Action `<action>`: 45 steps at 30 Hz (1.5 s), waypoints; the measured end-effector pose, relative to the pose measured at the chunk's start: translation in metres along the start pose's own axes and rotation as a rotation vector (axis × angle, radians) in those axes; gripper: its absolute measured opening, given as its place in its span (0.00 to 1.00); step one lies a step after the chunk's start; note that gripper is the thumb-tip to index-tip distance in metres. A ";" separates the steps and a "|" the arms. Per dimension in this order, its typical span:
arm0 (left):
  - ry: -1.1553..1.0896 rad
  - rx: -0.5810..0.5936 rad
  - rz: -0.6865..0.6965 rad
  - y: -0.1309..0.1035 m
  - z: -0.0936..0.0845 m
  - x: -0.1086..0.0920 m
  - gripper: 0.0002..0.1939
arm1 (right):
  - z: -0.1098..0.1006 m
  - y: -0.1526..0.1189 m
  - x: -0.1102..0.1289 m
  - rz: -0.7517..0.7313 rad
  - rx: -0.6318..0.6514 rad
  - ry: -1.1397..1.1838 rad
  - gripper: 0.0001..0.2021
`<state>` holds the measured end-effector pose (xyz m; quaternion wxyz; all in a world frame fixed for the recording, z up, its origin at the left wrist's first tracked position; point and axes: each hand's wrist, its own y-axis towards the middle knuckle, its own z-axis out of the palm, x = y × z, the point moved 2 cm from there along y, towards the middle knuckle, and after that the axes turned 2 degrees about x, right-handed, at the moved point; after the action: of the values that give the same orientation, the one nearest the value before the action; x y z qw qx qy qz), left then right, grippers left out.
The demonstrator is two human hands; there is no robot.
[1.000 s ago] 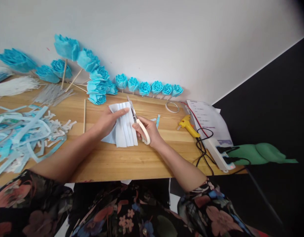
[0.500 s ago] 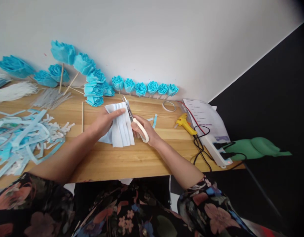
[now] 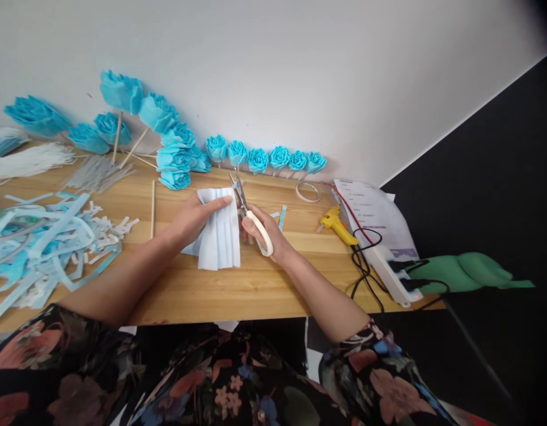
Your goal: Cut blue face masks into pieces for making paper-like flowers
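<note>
My left hand (image 3: 196,219) is closed on a pale blue pleated face mask (image 3: 219,242), its thumb pressed flat along the upper edge. The pleats hang down toward the table. In my right hand (image 3: 266,228) are scissors (image 3: 259,232) with white handles, fingers through the loops. Their blades point away from me at the mask's upper right corner, slightly parted. A small bluish scrap shows by the blades; whether it is still attached I cannot tell. Just right of my right hand, short blue offcuts (image 3: 282,218) lie on the wooden table (image 3: 255,296).
Blue flowers (image 3: 258,160) on sticks line the wall. Strips and scraps (image 3: 55,242) cover the left side, near grey wires (image 3: 98,173) and a loose stick (image 3: 153,208). To the right are a tape roll (image 3: 308,191), yellow glue gun (image 3: 339,225), papers (image 3: 379,213) and a power strip (image 3: 395,278).
The scissors have moved slightly rightward from the mask, and a small scrap now shows near the blades. The mask's right edge hangs straighter. The whole view has shifted a little.
</note>
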<state>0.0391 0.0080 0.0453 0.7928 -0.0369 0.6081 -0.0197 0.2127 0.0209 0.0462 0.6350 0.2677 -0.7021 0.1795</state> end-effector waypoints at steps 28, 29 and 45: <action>0.094 -0.066 0.046 -0.001 -0.001 -0.002 0.18 | 0.002 0.000 -0.002 0.023 0.051 0.052 0.32; 0.100 -0.059 0.045 -0.001 0.000 -0.002 0.18 | 0.002 0.000 -0.002 0.020 0.037 0.062 0.32; 0.017 -0.229 0.216 0.005 -0.005 -0.011 0.22 | 0.004 -0.001 -0.006 0.030 0.111 0.098 0.29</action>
<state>0.0317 0.0138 0.0546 0.7756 -0.0612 0.6136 0.1348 0.2106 0.0189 0.0395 0.6500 0.2829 -0.6630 0.2404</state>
